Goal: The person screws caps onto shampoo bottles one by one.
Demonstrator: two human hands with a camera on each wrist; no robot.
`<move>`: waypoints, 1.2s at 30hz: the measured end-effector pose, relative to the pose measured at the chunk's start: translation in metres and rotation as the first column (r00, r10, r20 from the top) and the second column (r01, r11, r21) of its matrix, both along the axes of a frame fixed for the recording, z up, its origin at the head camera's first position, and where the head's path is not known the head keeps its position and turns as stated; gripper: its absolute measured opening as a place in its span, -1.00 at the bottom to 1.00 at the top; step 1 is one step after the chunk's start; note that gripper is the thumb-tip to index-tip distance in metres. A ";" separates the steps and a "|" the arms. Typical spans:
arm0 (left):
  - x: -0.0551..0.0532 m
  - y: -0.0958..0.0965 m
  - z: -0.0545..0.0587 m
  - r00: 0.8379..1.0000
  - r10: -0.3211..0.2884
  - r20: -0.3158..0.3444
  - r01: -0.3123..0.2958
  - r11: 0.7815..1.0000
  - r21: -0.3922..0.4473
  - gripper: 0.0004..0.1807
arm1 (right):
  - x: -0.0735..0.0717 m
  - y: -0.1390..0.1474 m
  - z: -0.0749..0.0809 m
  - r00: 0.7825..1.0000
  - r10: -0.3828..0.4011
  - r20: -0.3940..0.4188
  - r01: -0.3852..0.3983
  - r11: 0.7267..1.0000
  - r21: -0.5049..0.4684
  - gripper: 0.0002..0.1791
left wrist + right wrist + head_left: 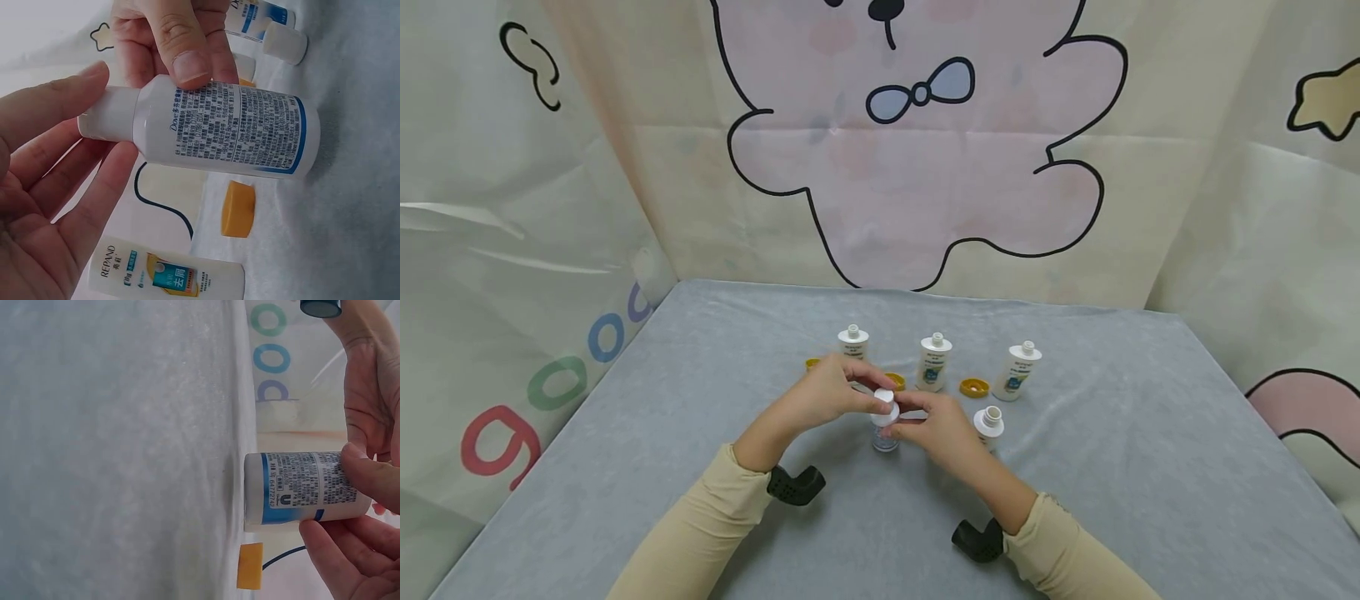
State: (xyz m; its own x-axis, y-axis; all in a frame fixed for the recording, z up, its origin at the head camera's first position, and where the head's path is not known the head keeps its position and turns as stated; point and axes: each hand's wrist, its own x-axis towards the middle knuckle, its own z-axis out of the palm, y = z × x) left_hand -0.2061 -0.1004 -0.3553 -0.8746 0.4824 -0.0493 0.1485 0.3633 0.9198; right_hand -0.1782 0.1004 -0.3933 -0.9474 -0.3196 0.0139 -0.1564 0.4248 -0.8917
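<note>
A small white Dove bottle (219,125) stands upright on the cloth, with dense print and a blue band on its label. My left hand (823,393) grips the white cap (109,115) at its top between thumb and fingers. Lower down, my right hand (943,427) pinches the bottle's upper body, thumb on one side and fingertips on the other. In the left wrist view the cap sits against the bottle's shoulder, and the neck is hidden. Close by my right hand stands another bottle (989,421) with a bare neck, partly covered by that hand.
Behind the hands, a left bottle (853,340), a middle bottle (933,364) and a right bottle (1018,371) stand capless. Yellow caps lie between them, one yellow cap (974,387) in full view. A loose white cap (284,42) lies by the second Dove bottle. Grey cloth (1112,467) covers the table.
</note>
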 end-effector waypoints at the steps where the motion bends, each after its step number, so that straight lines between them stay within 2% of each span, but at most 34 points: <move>1: 0.000 0.000 -0.001 1.000 0.002 0.000 -0.002 1.000 -0.005 -0.73 | -0.001 0.000 -0.001 1.000 0.005 0.000 -0.005 1.000 0.000 -0.52; 10: 0.000 0.003 -0.003 1.000 0.027 0.012 -0.026 0.997 -0.067 -0.74 | -0.004 -0.001 -0.005 0.999 0.021 0.029 -0.020 1.000 -0.014 -0.54; 18: 0.001 0.005 -0.003 0.999 -0.017 -0.042 0.013 0.996 -0.089 -0.74 | -0.004 0.002 -0.001 0.998 0.014 0.067 -0.016 1.000 0.022 -0.51; 22: 0.005 0.008 0.000 0.997 -0.001 -0.072 -0.008 0.992 -0.125 -0.73 | -0.001 0.003 0.009 0.997 -0.030 0.073 0.024 0.997 0.075 -0.48; 27: 0.015 0.014 0.008 0.987 0.041 -0.153 -0.063 0.988 -0.142 -0.65 | 0.006 0.011 0.032 0.995 -0.080 0.055 0.074 0.992 0.102 -0.48; 33: 0.027 0.021 0.019 0.969 0.109 -0.220 -0.133 0.986 -0.098 -0.58 | 0.009 0.029 0.052 0.996 -0.087 0.017 0.085 0.995 0.058 -0.43; 36: 0.033 0.027 0.019 0.959 0.117 -0.257 -0.137 0.989 -0.058 -0.58 | 0.010 0.038 0.058 0.996 -0.083 -0.014 0.084 0.995 0.051 -0.42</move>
State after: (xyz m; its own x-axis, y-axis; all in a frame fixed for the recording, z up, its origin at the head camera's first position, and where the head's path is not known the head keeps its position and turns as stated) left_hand -0.1733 -0.0733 -0.3362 -0.9169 0.3699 0.1495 0.3206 0.4600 0.8280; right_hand -0.1679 0.1385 -0.3353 -0.9707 -0.2400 0.0110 -0.1289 0.4817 -0.8668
